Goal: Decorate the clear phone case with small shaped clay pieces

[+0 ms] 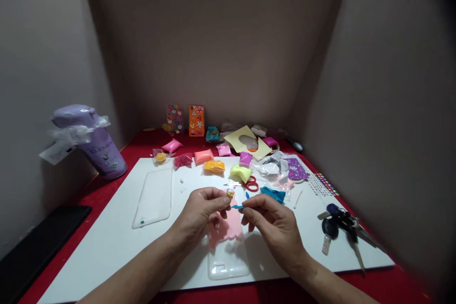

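Observation:
My left hand (208, 206) pinches a small yellow and white clay piece (230, 193) between thumb and fingertips. Close to it, my right hand (272, 223) grips a thin blue modelling tool (238, 207), its tip pointing left toward my left hand. Below both hands lies a clear phone case (228, 266), its upper part covered by pink clay (225, 232) with a wavy lower edge. My hands hide part of the pink layer. Just beyond them are red-handled scissors (252, 184) and a teal clay packet (272, 194).
A second clear case (153, 197) lies left on the white board (107, 247). Several clay packets, such as an orange one (214, 166), line the back. Keys (342, 228) and a cotton swab (298, 199) lie right. A purple wrapped cup (103, 152) stands far left.

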Motion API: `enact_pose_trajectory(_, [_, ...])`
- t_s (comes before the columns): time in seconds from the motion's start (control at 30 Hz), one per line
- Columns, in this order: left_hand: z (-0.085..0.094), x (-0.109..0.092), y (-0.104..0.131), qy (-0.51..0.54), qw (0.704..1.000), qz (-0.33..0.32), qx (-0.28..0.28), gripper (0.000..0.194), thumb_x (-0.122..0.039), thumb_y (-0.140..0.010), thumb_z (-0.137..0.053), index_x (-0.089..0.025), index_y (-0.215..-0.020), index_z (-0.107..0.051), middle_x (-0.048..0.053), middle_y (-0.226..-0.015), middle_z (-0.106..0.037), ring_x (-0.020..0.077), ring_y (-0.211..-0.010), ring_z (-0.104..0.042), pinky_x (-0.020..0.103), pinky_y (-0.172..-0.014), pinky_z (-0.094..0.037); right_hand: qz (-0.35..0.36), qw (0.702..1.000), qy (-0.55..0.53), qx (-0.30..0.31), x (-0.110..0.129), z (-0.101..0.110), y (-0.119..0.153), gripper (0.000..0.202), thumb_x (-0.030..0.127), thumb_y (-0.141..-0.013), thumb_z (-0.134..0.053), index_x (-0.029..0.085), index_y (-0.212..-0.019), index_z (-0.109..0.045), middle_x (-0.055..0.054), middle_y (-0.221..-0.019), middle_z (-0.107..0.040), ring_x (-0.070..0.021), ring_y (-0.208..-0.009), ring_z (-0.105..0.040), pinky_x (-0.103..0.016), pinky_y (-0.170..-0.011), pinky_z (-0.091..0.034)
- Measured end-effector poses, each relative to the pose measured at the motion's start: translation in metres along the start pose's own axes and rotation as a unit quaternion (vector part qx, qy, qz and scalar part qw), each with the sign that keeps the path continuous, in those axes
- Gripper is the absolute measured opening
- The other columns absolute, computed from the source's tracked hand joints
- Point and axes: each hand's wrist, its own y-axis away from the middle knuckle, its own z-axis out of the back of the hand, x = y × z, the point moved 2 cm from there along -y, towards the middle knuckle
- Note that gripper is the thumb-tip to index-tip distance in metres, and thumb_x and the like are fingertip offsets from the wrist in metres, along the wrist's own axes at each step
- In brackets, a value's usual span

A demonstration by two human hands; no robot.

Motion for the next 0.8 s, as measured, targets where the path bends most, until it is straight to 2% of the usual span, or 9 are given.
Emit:
enact_pose_trajectory(0.33, [-0.002, 0.005, 0.0, -0.011, 1.0, 0.008, 0.024, 0.017, -0.023, -0.068, -0.072, -0.012, -0.067, -0.059, 0.0, -0.054, -0.059, 0.008, -0.042, -0.052, 0.018, -0.04, -0.036, -0.084, 0.99, -0.108, 0.021, -0.001, -0.008, -0.005, 0.022, 0.037, -0.082, -0.062, 0.016, -0.076, -0.057, 0.0, -0.066, -0.058, -0.01, -0.055, -0.054, -0.02, -0.049, -0.044])
enact_pose_trajectory(0.8, [-0.002, 0.008, 0.002, 0.043, 0.997, 0.032, 0.05, 0.017, -0.022, -0.069, -0.072, -0.01, -0.07, -0.061, 0.001, -0.058, -0.059, 0.0071, -0.045, -0.053, 0.016, -0.039, -0.039, -0.116, 0.984, -0.136, 0.022, -0.003, -0.012, -0.005, 0.022, 0.036, -0.081, -0.064, 0.015, -0.078, -0.056, 0.0, -0.066, -0.058, -0.0099, -0.054, -0.052, -0.023, -0.051, -0.044])
